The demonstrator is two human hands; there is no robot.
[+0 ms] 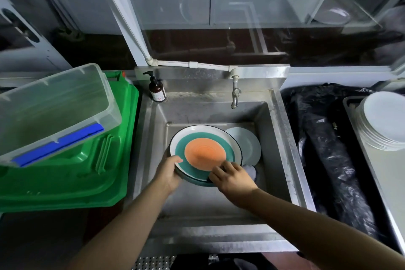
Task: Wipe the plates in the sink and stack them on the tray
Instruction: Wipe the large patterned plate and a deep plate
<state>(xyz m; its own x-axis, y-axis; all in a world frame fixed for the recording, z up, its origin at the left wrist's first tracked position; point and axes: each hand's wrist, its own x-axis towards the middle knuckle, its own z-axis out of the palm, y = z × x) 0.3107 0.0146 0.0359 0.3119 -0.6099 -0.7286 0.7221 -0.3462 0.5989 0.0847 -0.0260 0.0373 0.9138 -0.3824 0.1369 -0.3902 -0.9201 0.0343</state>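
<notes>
Left hand [167,170] grips the lower-left rim of the striped plate [205,152], white-edged with a teal ring and orange center, held tilted at mid-frame inside the sink [278,138]. Right hand [232,176] presses a white cloth [251,171] against its lower-right edge. 1 pale plate [247,144] lies behind, near the sink's right wall. 1 stack of white plates [382,121] sits on the tray [350,103] at right.

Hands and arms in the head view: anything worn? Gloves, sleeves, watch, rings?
Nothing worn that shows. The left hand and right hand are bare, without gloves, and both forearms are uncovered up to the frame edge, so no sleeves are in view. No watch, bracelet or ring is visible on either.
</notes>
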